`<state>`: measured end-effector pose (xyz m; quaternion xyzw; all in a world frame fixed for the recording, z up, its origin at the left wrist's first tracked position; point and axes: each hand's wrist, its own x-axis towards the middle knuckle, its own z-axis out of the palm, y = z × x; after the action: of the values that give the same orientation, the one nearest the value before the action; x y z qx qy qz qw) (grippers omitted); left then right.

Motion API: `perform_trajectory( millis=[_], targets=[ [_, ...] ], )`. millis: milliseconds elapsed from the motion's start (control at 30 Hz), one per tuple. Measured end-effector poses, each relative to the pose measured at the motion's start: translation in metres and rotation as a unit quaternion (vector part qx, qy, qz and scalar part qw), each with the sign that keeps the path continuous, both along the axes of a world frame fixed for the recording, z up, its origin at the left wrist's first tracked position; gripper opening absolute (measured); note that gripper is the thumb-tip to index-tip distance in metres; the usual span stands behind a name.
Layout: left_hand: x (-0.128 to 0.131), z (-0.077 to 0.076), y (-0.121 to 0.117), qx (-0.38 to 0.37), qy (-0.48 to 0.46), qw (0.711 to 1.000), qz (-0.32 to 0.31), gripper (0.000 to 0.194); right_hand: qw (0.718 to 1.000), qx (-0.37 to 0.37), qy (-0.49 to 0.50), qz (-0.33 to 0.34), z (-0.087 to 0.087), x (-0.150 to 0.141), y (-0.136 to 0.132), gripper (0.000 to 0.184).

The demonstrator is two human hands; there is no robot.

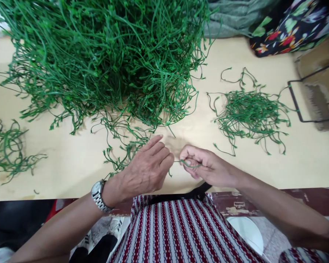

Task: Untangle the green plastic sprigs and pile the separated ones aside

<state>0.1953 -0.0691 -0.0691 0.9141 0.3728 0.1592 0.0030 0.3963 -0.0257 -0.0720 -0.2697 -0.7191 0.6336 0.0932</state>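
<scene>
A big heap of thin green plastic stems (104, 58) covers the back of the pale table (71, 164). My left hand (149, 168), with a metal wristwatch, hovers over a few loose stems at the front, fingers curled and pinching the end of one green stem (190, 164). My right hand (205, 166) is closed on the other end of that same stem, right beside the left hand, near the table's front edge.
A smaller pile of green stems (250, 113) lies to the right, another small bunch (8, 149) at the far left. A flowered cloth (287, 29) and a black wire frame (301, 106) sit at the back right. A striped red-and-white garment (181, 230) is below the table edge.
</scene>
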Motion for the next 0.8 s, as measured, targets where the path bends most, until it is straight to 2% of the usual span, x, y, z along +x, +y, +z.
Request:
perform_trajectory(
  millis=[100,167,233,400,567,633,700,733,800],
  targets=[
    [0.001,0.0,-0.001,-0.015,0.023,1.0,0.005,0.016,0.999,-0.03,-0.032,-0.002,-0.001,0.0,-0.004,0.004],
    [0.001,0.0,-0.001,-0.018,0.041,0.999,0.002,0.011,0.996,-0.06,-0.05,0.032,0.0,0.002,-0.006,0.019],
    [0.001,-0.001,-0.001,-0.01,0.051,0.999,-0.01,0.011,0.996,-0.068,-0.055,0.036,0.0,0.003,-0.007,0.027],
    [0.0,0.005,-0.006,-0.006,0.055,0.997,-0.057,0.013,1.0,-0.005,-0.023,-0.02,-0.004,0.002,-0.018,0.04],
    [-0.008,0.024,-0.018,-0.007,0.002,0.988,-0.151,0.012,0.995,0.077,0.04,0.045,0.005,0.017,-0.031,0.032],
    [-0.015,0.029,-0.018,0.004,-0.024,0.991,-0.133,0.015,0.992,0.122,0.017,0.011,0.014,0.034,-0.026,0.032],
    [-0.02,0.03,-0.016,-0.011,-0.021,0.994,-0.104,0.018,0.974,0.205,-0.034,-0.092,0.024,0.055,-0.013,0.03],
    [-0.021,0.029,-0.014,-0.02,-0.006,0.995,-0.1,0.017,0.952,0.265,-0.063,-0.142,0.027,0.065,-0.003,0.025],
    [-0.019,0.023,-0.011,-0.005,0.027,0.992,-0.123,0.012,0.882,0.409,-0.138,-0.188,0.027,0.081,0.019,0.014]
  ],
)
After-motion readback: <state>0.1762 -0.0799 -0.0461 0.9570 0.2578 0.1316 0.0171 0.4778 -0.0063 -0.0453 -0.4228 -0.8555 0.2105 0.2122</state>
